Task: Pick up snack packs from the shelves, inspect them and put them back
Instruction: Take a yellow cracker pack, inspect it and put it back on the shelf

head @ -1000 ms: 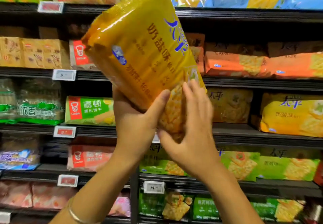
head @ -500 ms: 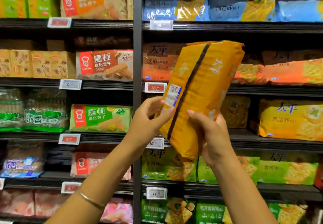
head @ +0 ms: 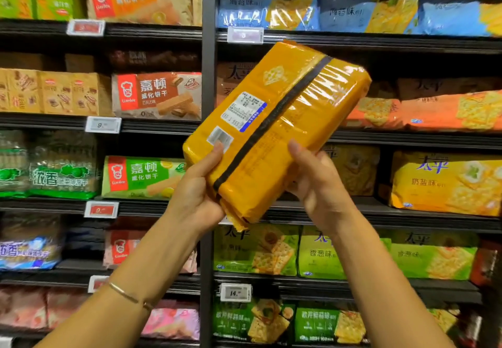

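Shelves [head: 353, 42] behind; I see left hand [head: 194, 198] and right hand [head: 316, 184] gripping yellow cracker pack [head: 274, 130] low; tilted glossy pack could slip.

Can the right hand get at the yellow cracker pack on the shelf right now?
Probably not as is: the right hand and left hand both grip the orange pack. The path to the yellow cracker pack looks unobstructed once the right hand lets go.

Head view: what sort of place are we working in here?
Most likely a shop's snack aisle: dark shelves stacked with rows of cracker packs, and price tags clipped along the shelf edges. Both hands hold a yellow pack.
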The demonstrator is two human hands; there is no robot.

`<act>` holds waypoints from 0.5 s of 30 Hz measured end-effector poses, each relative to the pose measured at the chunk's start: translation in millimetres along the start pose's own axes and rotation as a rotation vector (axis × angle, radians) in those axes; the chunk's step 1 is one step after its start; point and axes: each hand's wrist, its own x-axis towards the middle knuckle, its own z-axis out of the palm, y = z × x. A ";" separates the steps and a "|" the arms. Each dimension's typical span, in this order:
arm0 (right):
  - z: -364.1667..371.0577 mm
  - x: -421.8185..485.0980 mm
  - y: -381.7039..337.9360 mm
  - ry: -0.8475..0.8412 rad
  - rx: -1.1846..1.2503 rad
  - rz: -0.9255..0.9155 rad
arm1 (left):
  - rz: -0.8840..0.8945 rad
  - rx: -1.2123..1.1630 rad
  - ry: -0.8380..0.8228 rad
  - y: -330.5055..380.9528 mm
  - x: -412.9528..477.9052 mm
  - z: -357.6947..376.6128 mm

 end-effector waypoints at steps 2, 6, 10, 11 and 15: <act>-11.0 5.0 -13.4 0.024 0.066 0.017 | 0.074 0.053 -0.010 10.2 1.6 -2.4; -24.8 13.6 -17.9 0.123 0.203 0.075 | 0.362 0.296 -0.036 22.2 6.6 -8.4; -23.7 15.9 -5.1 0.154 0.353 0.070 | 0.661 0.548 -0.070 28.2 4.8 -15.6; -22.8 15.6 -1.8 0.160 0.395 0.069 | 0.687 0.592 -0.089 27.4 2.8 -17.2; -27.2 14.3 11.0 0.105 0.444 0.049 | 0.705 0.627 -0.164 29.1 -4.2 -21.0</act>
